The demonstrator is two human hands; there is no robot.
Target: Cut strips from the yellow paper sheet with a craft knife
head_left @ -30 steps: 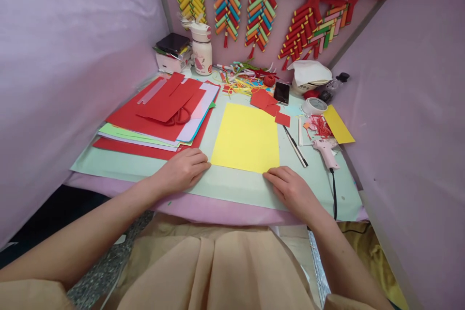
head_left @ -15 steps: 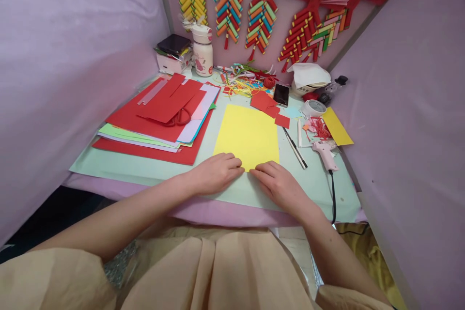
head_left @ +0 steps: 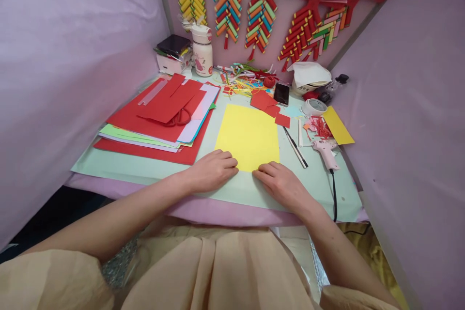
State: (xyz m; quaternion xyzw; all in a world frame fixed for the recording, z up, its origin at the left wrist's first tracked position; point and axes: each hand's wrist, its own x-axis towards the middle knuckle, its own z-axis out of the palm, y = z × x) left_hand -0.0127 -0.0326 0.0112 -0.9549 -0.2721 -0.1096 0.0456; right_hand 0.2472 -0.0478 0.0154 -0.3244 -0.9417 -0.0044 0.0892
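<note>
A sheet of yellow paper [head_left: 249,133] lies on the pale green table cover in front of me. My left hand [head_left: 214,170] is closed on its near edge, toward the left corner, with the fingertips pinched at the paper. Toward the right corner, my right hand [head_left: 278,180] pinches the same near edge. A small gap separates the two hands, and the edge shows between them. How the paper sits under the fingertips is hidden.
To the left is a stack of coloured paper [head_left: 145,147] with red-handled scissors [head_left: 183,117]. A glue gun [head_left: 326,153], a pen [head_left: 296,147] and a tape roll [head_left: 314,106] lie right. Behind are red paper squares [head_left: 263,100], a phone [head_left: 281,93] and a bottle [head_left: 202,53].
My left hand has slid a little left along the near edge and my right hand slightly right, so the gap between them is wider. The yellow paper has stayed nearly in place.
</note>
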